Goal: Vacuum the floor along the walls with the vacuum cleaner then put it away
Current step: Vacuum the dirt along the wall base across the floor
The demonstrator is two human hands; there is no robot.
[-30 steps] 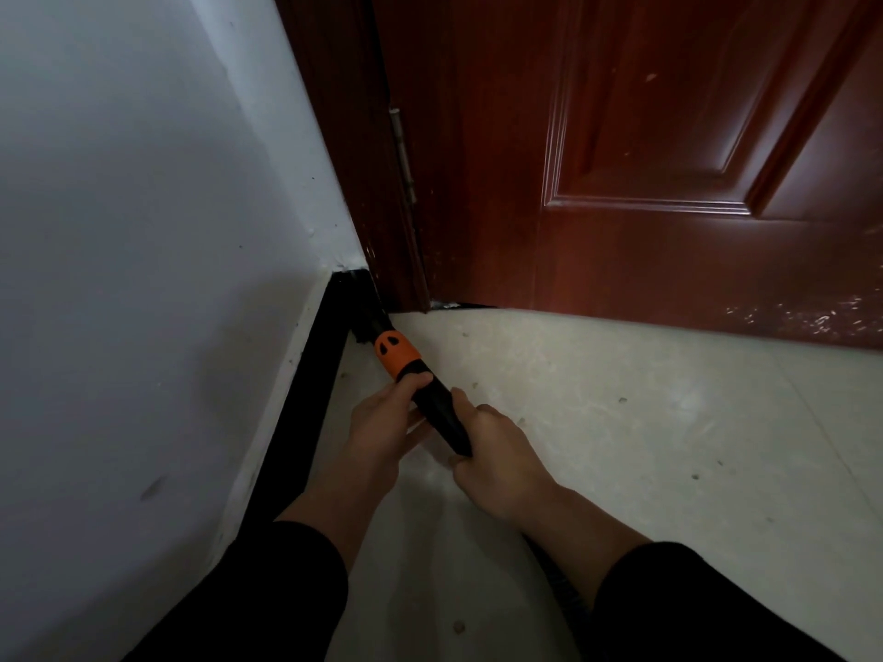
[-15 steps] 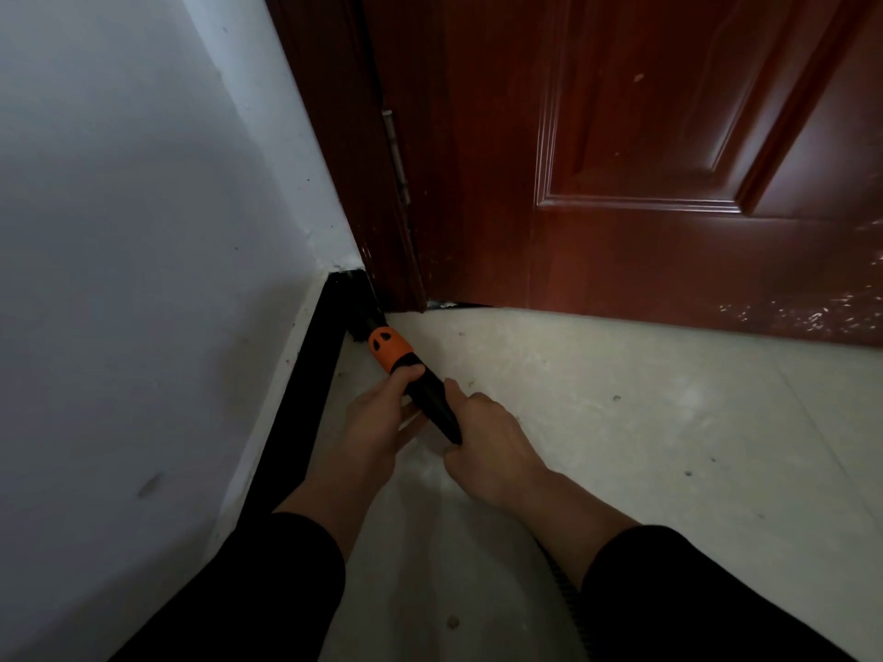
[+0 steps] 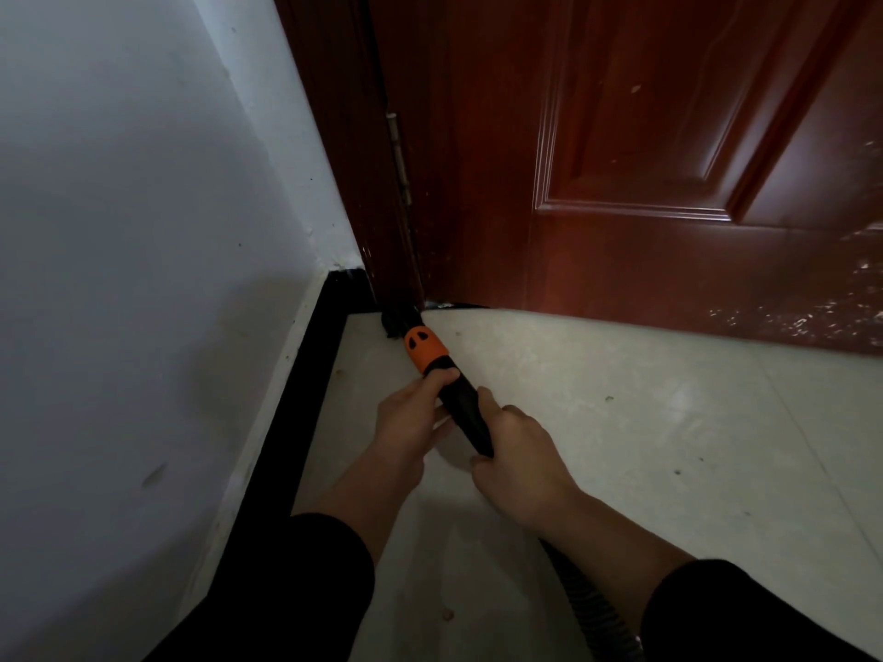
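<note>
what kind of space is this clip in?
Probably an indoor corner in a home or flat: reddish-brown panelled wooden door, white painted wall with black skirting board, pale tiled floor.

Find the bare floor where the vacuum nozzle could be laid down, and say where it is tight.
The widest bare floor lies right of the right hand, below the door. A narrow strip runs between the left hand and the black skirting. The corner is tight: the nozzle fills it, gripped by both hands.
</note>
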